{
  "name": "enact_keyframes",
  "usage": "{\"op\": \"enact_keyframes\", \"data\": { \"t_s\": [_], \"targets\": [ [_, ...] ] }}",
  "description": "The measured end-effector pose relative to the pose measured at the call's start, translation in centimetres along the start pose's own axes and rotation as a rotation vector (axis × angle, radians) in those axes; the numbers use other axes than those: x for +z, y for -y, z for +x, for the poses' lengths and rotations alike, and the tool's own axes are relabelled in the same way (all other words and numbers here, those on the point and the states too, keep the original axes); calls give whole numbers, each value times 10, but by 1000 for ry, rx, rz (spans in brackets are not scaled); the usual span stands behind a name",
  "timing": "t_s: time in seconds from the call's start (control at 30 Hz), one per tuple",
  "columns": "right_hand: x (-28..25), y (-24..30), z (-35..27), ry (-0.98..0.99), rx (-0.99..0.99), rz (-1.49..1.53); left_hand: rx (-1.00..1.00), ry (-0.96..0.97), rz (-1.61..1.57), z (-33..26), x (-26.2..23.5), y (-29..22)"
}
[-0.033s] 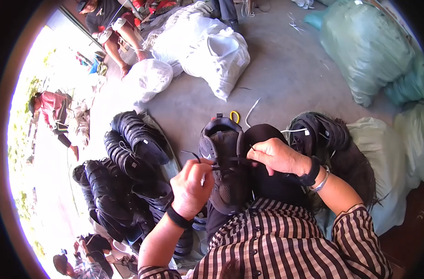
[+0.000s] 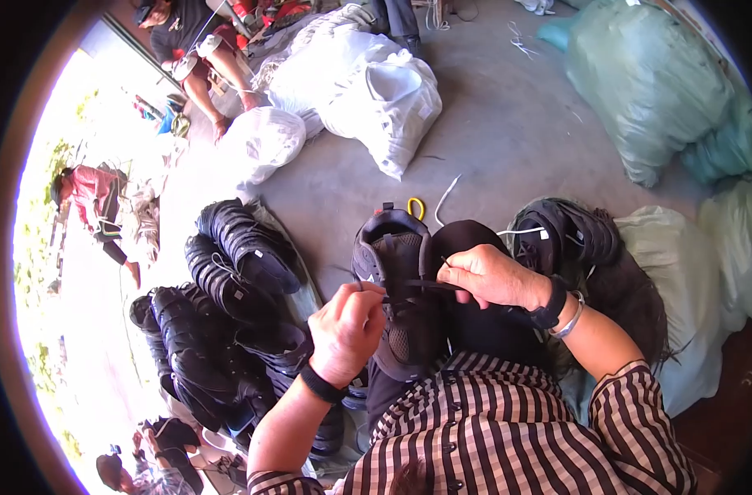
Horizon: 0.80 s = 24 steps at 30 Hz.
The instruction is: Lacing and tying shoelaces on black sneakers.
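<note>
A black shoe with mesh panels rests on my lap, its heel pointing away from me. Thin dark laces cross its upper. My left hand is closed in a pinch on a lace at the shoe's left side. On the other side, the fingers of my right hand pinch another dark lace, drawn out from the shoe toward the right. Much of the lacing near my left fingers is hidden by that hand.
Stacked black shoes stand to my left, more dark shoes to my right. Yellow-handled scissors or a similar loop lie beyond the shoe. White sacks and green sacks sit on the floor. Other people are at the left.
My left hand has shifted slightly to the right, closer to the shoe. The loose lace end that stuck out past its fingers now shows less. My right hand has hardly moved.
</note>
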State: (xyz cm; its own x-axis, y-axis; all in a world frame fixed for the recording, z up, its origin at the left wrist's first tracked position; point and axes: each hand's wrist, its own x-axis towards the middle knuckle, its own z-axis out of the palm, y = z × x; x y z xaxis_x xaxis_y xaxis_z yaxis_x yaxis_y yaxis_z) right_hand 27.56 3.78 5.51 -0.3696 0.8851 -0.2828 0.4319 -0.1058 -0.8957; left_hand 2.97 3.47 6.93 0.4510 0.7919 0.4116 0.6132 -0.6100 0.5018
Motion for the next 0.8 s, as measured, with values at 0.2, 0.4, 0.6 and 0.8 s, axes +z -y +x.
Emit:
{"op": "enact_keyframes", "data": {
  "t_s": [0.2, 0.4, 0.6, 0.8],
  "targets": [
    [-31, -43, -9, -47, -22, 307, -88, -102, -11, 14, 18, 8],
    [-62, -71, -36, -185, 139, 396, -127, -89, -41, 0, 28, 20],
    [-79, -119, -44, -356, 32, 340, -477, -78, -227, -33, 35, 27],
    [-63, -75, -30, -561, -9, -29, -534, -107, -384, -49, 34, 42]
  ]
}}
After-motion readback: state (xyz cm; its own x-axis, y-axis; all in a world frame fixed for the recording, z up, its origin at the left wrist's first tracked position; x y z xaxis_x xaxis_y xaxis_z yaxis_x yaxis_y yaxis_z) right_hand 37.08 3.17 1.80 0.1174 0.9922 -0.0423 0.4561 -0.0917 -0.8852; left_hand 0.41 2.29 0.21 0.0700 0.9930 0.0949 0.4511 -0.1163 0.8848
